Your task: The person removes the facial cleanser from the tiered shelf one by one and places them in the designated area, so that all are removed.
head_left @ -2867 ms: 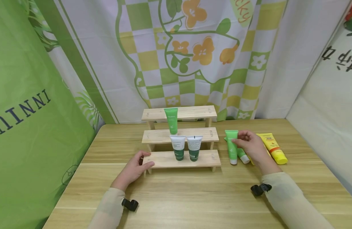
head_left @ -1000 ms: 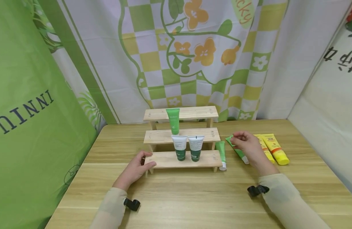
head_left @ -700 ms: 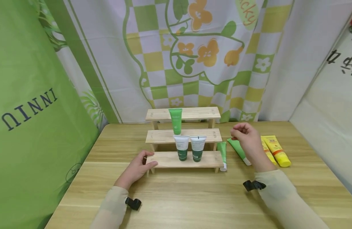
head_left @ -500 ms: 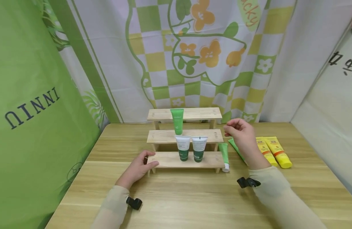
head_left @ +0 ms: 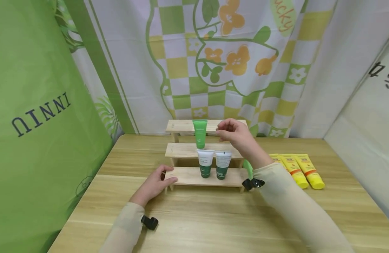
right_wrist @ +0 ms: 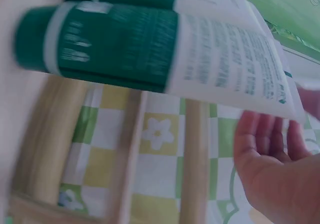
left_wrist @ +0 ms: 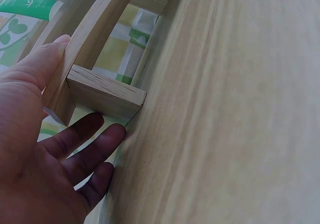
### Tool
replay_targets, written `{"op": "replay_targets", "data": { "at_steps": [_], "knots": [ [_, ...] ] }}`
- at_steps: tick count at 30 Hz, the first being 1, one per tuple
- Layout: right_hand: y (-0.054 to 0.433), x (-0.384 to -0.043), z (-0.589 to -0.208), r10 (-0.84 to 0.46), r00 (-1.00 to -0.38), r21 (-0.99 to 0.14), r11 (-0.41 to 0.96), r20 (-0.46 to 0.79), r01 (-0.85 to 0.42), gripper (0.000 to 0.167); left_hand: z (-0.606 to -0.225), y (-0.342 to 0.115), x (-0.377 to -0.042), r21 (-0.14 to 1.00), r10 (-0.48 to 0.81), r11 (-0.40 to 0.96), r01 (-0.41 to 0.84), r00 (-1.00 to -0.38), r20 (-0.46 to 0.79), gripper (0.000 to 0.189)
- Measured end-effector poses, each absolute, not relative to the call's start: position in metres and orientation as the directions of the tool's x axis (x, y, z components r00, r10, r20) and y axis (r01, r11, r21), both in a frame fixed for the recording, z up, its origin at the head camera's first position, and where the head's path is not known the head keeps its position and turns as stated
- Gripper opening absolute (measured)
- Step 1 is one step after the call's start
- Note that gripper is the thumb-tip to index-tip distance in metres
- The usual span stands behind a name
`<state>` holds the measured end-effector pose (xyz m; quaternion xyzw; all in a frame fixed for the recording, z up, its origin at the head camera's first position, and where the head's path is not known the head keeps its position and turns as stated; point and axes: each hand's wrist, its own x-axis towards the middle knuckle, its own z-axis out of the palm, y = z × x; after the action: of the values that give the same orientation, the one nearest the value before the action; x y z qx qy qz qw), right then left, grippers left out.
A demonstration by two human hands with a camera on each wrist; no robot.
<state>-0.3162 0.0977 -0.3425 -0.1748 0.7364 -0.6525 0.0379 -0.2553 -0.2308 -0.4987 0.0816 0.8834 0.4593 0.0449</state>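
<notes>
A three-tier wooden stand [head_left: 185, 175] is on the table. My left hand [head_left: 155, 184] grips the left end of its lowest tier; in the left wrist view the thumb lies along the board while other fingers curve loosely near the leg. A green squeeze tube [head_left: 200, 135] stands cap-down on the middle tier. My right hand [head_left: 237, 135] hovers just right of it, fingers loosely bent and holding nothing. On the lowest tier stand two white-and-dark-green tubes, the left tube [head_left: 205, 163] and the right tube [head_left: 223, 165], the latter large in the right wrist view.
Another green tube [head_left: 248, 168] lies against the stand's right side, partly hidden by my right wrist. Several yellow tubes [head_left: 303, 171] lie side by side on the table [head_left: 200, 218] at the right. A patterned curtain [head_left: 175, 84] hangs behind the stand.
My right hand has let go of a green tube, now lying beside the stand, and moved left and up to the standing green tube. My left hand has stayed on the stand.
</notes>
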Motion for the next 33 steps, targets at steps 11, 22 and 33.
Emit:
{"op": "replay_targets", "data": {
  "at_steps": [11,22,33],
  "knots": [
    [0.076,-0.334,-0.326,-0.386,-0.92,-0.932,0.302,0.073,-0.201,0.035,-0.501,-0.229,-0.261,0.832,0.203,0.544,0.112,-0.979,0.0,0.05],
    [0.064,-0.338,-0.324,-0.447,-0.893,-0.892,0.382,0.051,-0.242,0.022,-0.498,-0.233,-0.257,0.824,0.189,0.559,0.097,-0.982,-0.013,0.052],
    [0.081,-0.335,-0.32,-0.352,-0.933,-0.893,0.393,0.076,-0.221,0.022,-0.499,-0.233,-0.258,0.838,0.206,0.536,0.097,-0.978,-0.019,0.054]
  ]
}}
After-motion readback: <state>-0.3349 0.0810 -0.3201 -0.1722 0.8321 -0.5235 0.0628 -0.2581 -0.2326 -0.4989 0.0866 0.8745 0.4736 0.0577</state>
